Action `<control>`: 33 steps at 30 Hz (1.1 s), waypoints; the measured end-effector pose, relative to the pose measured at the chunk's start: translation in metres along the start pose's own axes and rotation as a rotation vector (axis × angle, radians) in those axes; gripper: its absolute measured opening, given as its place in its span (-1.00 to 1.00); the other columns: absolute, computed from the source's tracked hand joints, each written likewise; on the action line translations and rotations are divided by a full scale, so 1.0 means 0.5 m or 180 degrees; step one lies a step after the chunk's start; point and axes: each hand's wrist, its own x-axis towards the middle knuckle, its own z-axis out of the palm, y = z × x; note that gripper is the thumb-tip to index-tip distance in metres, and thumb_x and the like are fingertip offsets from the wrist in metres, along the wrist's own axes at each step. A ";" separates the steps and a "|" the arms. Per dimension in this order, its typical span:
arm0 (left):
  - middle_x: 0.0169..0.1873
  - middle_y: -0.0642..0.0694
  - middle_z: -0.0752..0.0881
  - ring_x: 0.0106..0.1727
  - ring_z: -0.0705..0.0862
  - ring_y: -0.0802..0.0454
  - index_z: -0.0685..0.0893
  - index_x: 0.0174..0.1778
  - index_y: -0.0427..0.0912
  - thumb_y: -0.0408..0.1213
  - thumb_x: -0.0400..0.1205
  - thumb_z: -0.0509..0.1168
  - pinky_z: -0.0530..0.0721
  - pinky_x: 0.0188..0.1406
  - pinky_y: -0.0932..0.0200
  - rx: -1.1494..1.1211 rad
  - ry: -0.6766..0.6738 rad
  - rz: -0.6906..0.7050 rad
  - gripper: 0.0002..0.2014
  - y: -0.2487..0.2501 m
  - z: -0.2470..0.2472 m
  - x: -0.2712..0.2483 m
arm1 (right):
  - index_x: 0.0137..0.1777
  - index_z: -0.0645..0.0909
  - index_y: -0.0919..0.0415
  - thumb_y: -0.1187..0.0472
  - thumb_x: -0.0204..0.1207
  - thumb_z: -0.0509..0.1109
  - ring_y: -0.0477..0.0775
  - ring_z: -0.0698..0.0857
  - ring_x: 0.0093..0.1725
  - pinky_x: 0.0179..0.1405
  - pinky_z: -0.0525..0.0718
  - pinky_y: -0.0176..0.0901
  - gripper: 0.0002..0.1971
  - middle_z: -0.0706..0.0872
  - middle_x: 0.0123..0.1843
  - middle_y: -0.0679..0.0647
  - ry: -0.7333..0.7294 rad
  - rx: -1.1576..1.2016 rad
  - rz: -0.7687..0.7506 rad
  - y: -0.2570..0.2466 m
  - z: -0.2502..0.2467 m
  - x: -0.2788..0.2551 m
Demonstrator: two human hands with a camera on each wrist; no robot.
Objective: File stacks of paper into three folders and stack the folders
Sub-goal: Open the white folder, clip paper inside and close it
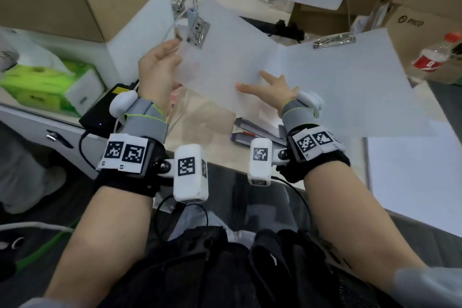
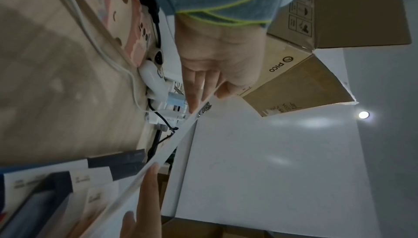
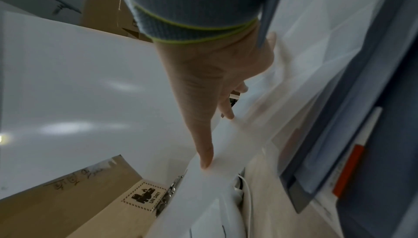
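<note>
Counts, head view: 2 hands, left [image 1: 160,67] and right [image 1: 271,87]. 1 open translucent folder [image 1: 312,77] held between the hands, carrying 2 metal clips: 1 [image 1: 198,32] just beyond the left hand, 1 [image 1: 333,41] beyond the right hand. 1 red-labelled bottle [image 1: 436,56] far right of the right hand. 1 green tissue pack [image 1: 45,80] left of the left hand.

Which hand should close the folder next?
Probably the left hand. It grips the raised left flap of the open folder, so it can swing that flap shut. The right hand lies flat with straight fingers on the folder's inside, steadying it.
</note>
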 end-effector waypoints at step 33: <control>-0.01 -0.19 0.66 -0.06 0.62 -0.10 0.61 -0.20 -0.26 -0.19 0.63 0.28 0.48 -0.56 0.27 0.2541 0.0292 -0.0681 -0.80 -0.008 0.057 0.151 | 0.58 0.06 -0.31 -0.48 0.16 0.42 0.22 -0.16 0.67 0.66 -0.02 0.13 0.00 -0.07 0.66 0.18 0.0277 -0.0347 0.0210 0.052 0.017 0.124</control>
